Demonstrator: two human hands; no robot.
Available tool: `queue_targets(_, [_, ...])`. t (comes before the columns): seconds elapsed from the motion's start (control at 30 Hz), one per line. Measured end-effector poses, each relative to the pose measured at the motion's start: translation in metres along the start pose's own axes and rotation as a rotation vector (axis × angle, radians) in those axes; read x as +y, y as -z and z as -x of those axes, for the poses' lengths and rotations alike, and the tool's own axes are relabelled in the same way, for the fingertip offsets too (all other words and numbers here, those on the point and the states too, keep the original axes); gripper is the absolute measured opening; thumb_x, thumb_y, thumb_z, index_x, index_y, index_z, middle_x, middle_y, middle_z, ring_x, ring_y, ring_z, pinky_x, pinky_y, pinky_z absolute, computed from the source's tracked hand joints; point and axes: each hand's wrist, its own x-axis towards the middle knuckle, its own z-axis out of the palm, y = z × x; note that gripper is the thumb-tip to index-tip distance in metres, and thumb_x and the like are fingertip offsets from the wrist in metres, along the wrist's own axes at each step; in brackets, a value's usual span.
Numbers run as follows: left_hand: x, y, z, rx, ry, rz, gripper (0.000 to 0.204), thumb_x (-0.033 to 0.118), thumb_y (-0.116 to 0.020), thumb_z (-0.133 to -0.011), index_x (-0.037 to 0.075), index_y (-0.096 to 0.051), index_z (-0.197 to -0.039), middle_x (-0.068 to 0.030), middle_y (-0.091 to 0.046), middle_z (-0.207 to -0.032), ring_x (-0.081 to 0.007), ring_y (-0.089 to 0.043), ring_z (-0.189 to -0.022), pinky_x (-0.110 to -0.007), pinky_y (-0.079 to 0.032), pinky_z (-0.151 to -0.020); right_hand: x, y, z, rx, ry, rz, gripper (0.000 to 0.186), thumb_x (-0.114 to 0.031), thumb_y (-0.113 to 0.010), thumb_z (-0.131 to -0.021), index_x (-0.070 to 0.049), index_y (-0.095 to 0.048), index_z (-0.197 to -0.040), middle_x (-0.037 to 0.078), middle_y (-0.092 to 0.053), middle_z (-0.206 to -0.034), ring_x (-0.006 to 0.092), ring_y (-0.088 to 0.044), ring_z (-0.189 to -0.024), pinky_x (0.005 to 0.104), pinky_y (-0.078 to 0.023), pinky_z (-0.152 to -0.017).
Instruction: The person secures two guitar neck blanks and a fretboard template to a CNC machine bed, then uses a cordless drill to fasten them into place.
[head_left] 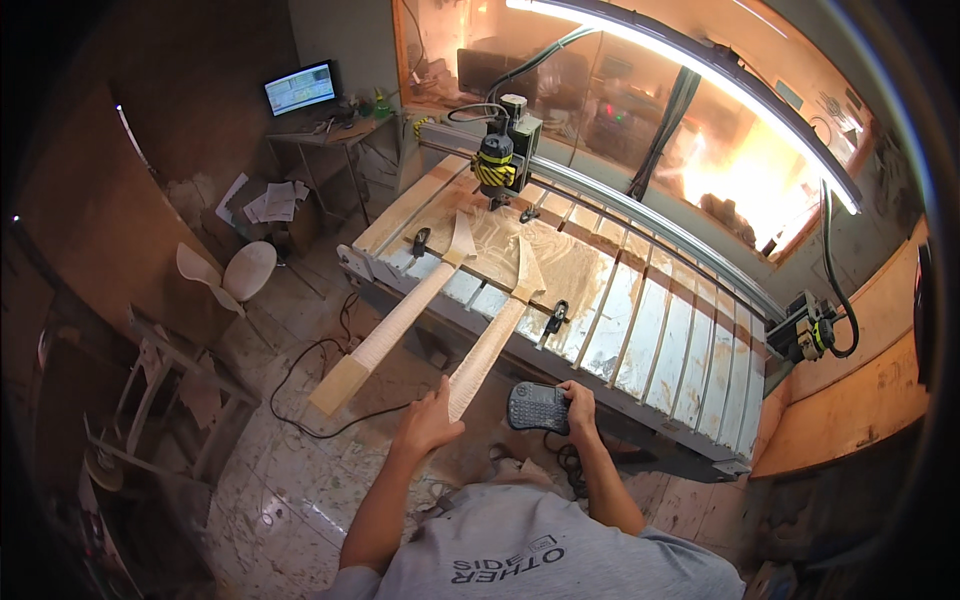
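Observation:
My left hand [426, 422] is closed around the near end of a pale wooden guitar neck [487, 352]. That neck slants away from me, and its wider headstock end lies on the CNC router's bed [640, 340]. A second guitar neck [400, 318] lies to its left, with its squared near end sticking out past the bed's edge. My right hand [579, 408] grips the right side of a small black handheld keyboard [537, 406], held in front of the bed's near edge. Over the far part of the bed hangs the router spindle [495, 165], striped yellow and black.
Black clamps [556, 316] stand on the bed around the headstocks. The gantry rail [640, 220] crosses behind them. A black cable [285, 405] loops over the dusty floor. At the back left are a white chair [248, 272] and a desk with a lit monitor [301, 88].

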Motion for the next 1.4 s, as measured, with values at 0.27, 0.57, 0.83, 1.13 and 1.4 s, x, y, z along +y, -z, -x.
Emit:
queue_targets(0.27, [-0.010, -0.007, 0.003, 0.072, -0.044, 0.000, 0.098, 0.032, -0.064, -0.073, -0.002, -0.024, -0.156, -0.0331, -0.058, -0.129, -0.0462, -0.062, -0.114, -0.048, -0.049, -0.100, 0.000, -0.008, 0.028, 0.000, -0.007, -0.003, 0.034, -0.020, -0.046, -0.076, 0.006, -0.067, -0.081, 0.005, -0.058, -0.071, 0.0146, -0.048, -0.067, 0.0302, -0.040, -0.064])
queue_targets(0.57, [-0.016, -0.013, 0.003, 0.131, -0.152, 0.044, 0.103, 0.046, -0.074, -0.078, 0.000, -0.026, -0.156, -0.0314, -0.047, -0.144, -0.0449, -0.053, -0.128, -0.047, -0.045, -0.107, 0.010, -0.016, 0.025, -0.021, 0.059, 0.027, 0.033, -0.021, -0.046, -0.080, 0.006, -0.066, -0.081, 0.005, -0.058, -0.072, 0.0146, -0.047, -0.070, 0.0297, -0.039, -0.067])
queue_targets(0.83, [0.010, -0.015, 0.017, 0.298, -0.654, 0.136, 0.108, 0.053, -0.083, -0.075, -0.002, -0.034, -0.153, -0.0261, -0.042, -0.151, -0.0392, -0.046, -0.137, -0.042, -0.039, -0.113, -0.011, -0.037, 0.027, -0.068, 0.205, 0.153, 0.034, -0.019, -0.045, -0.081, 0.009, -0.064, -0.084, 0.008, -0.060, -0.073, 0.0173, -0.048, -0.070, 0.0308, -0.040, -0.069])
queue_targets(1.13, [0.029, -0.006, 0.030, 0.227, -0.538, 0.269, 0.106, 0.039, -0.090, -0.068, -0.003, -0.038, -0.151, -0.0226, -0.052, -0.139, -0.0373, -0.054, -0.128, -0.042, -0.047, -0.106, -0.034, -0.048, 0.029, -0.144, 0.250, 0.200, 0.038, -0.021, -0.045, -0.078, 0.008, -0.068, -0.088, 0.010, -0.063, -0.070, 0.0181, -0.054, -0.067, 0.0332, -0.042, -0.067])
queue_targets(1.4, [0.027, -0.011, 0.030, 0.265, -0.548, 0.257, 0.104, 0.037, -0.090, -0.068, -0.005, -0.039, -0.149, -0.0234, -0.055, -0.135, -0.0372, -0.058, -0.124, -0.042, -0.049, -0.103, -0.028, -0.047, 0.029, -0.159, 0.241, 0.213, 0.040, -0.023, -0.045, -0.079, 0.008, -0.068, -0.088, 0.010, -0.063, -0.070, 0.0182, -0.055, -0.068, 0.0326, -0.043, -0.067])
